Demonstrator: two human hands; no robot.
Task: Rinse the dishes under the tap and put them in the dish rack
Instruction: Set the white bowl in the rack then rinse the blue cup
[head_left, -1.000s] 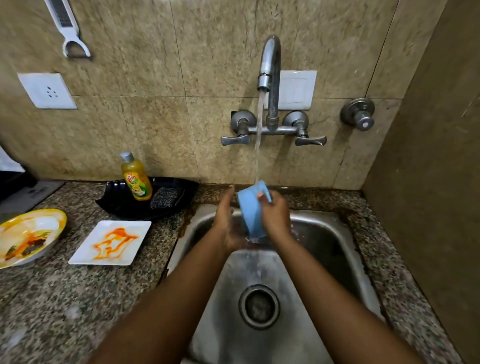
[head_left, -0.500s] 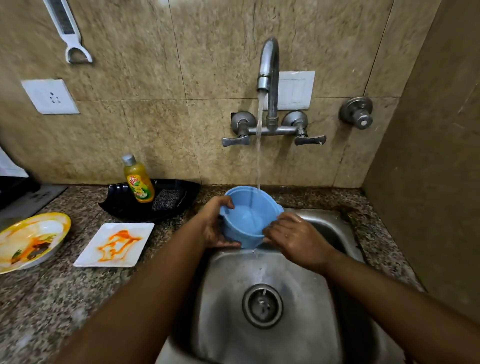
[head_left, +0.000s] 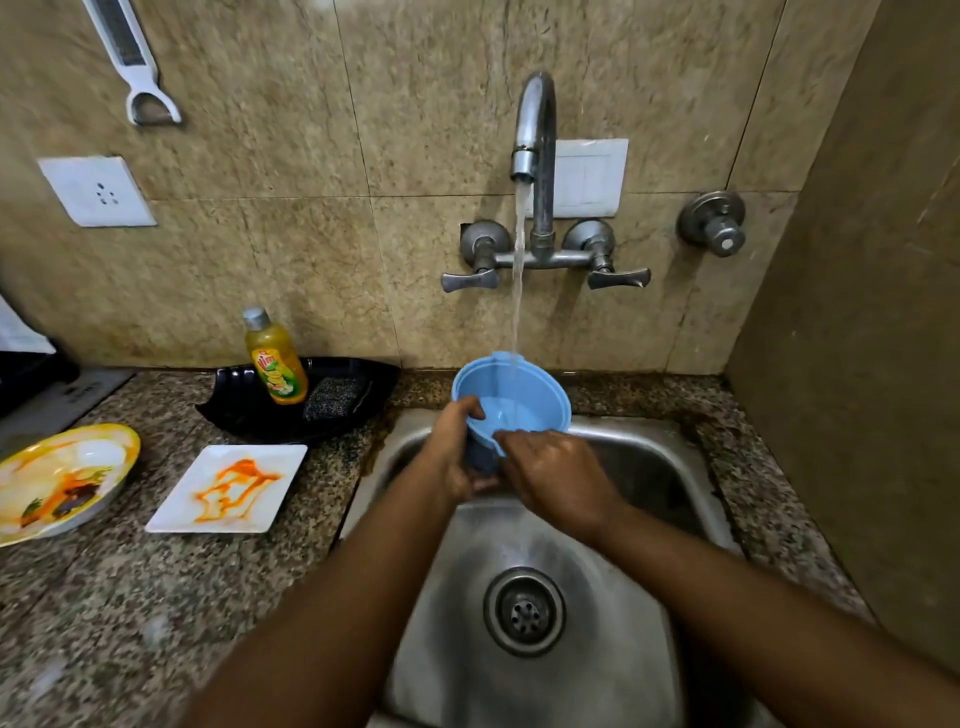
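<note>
Blue bowl (head_left: 511, 402) sat under the running tap (head_left: 532, 130). The left hand (head_left: 457, 452) gripped its rim. The right hand (head_left: 558, 475) pinched the near edge.

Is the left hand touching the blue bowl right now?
Touching. The head view shows the left hand gripping the blue bowl at its near-left side, thumb hooked over the rim, fingers under it, with no gap.

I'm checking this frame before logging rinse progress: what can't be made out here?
- Dish rack: nowhere in the head view, so its place is unknown.
- Blue bowl: its underside is hidden by the left hand and right hand.
- Yellow plate: cut off by the left edge.
- Soap bottle: label text too small to read.
</note>
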